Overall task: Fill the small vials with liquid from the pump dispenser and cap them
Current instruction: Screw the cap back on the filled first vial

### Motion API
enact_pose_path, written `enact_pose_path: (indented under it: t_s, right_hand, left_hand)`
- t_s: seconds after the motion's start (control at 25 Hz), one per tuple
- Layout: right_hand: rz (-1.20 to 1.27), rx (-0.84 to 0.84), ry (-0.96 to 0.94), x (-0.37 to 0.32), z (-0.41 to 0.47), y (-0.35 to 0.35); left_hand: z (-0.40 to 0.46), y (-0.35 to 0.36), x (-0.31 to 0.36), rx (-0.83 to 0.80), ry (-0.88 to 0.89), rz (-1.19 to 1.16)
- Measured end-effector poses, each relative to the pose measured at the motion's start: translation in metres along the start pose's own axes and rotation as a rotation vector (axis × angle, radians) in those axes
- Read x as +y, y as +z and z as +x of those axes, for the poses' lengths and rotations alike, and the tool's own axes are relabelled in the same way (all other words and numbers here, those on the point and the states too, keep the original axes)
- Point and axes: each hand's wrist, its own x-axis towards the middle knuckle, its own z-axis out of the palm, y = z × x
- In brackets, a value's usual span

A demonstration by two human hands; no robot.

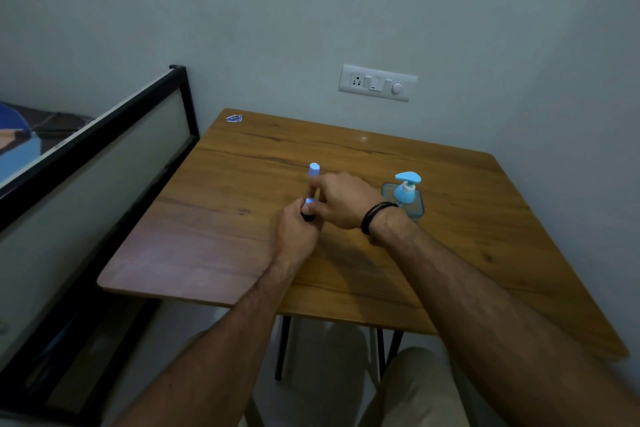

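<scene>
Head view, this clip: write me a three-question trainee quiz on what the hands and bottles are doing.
1. True or false: the pump dispenser is being pressed by the right hand.
2. Which hand wears the black wristband? A) left B) right C) neither
3. Fill in: a second vial with a light blue cap stands on the ___ just beyond the hands.

Key
1. False: it stands untouched to the right, both hands meeting at the vial held in the left hand.
2. B
3. table
</scene>
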Motion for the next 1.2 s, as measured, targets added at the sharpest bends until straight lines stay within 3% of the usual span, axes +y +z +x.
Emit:
enact_pose_path:
  t_s: [0.12, 0.28, 0.44, 0.68, 0.92, 1.2]
  right_hand:
    - [-0.111, 0.102, 0.071, -0.012, 0.007, 0.016]
    - [-0.037, 0.028, 0.063, -0.014, 0.013, 0.017]
    - [-0.013, 0.107, 0.154, -0.015, 0.018, 0.025]
    - [0.058, 0.085, 0.175, -0.007, 0.023, 0.004]
    - [0.042, 0.159, 0.311, 0.03, 0.053, -0.014]
    - [0.067, 0.221, 0.324, 0.044, 0.074, 0.007]
  left_hand:
    - [-0.004, -0.002, 0.005, -0.018, -0.01, -0.004]
    - [-0.005, -0.003, 0.004, 0.014, 0.038, -0.012]
    - [-0.005, 0.001, 0.0, 0.038, 0.018, -0.042]
    - [0.001, 0.002, -0.01, 0.093, -0.035, -0.132]
    - [0.008, 0.008, -0.013, 0.176, -0.01, 0.079]
    - [0.012, 0.012, -0.023, 0.238, 0.03, 0.077]
